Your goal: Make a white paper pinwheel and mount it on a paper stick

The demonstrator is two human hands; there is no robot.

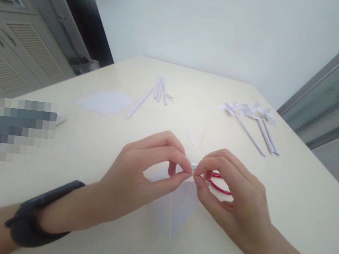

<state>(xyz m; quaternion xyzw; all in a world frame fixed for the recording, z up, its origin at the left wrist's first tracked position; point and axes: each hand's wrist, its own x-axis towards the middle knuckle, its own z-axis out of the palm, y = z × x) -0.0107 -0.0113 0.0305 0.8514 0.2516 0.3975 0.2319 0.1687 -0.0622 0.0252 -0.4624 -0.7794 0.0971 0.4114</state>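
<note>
My left hand (149,169) and my right hand (235,194) meet at the fingertips near the middle of the table. Each pinches thumb against forefinger on a tiny, thin bit between them, too small to name. Below the fingertips lies a cut white paper piece (180,213) with pointed flaps, partly covered by my left hand. Scissors with red handles (222,188) rest behind my right fingers, their blades mostly hidden. Just beyond the hands are several small white scraps (188,135) and a thin curved strand (203,138). A dark band (42,210) is on my left wrist.
Paper pinwheels (250,111) on rolled sticks lie at the right. Several paper tubes (159,88) sit at the back, beside short thin wire pieces (169,98). White paper sheets (105,101) lie to the left. A pixelated patch (11,130) covers something at the left edge.
</note>
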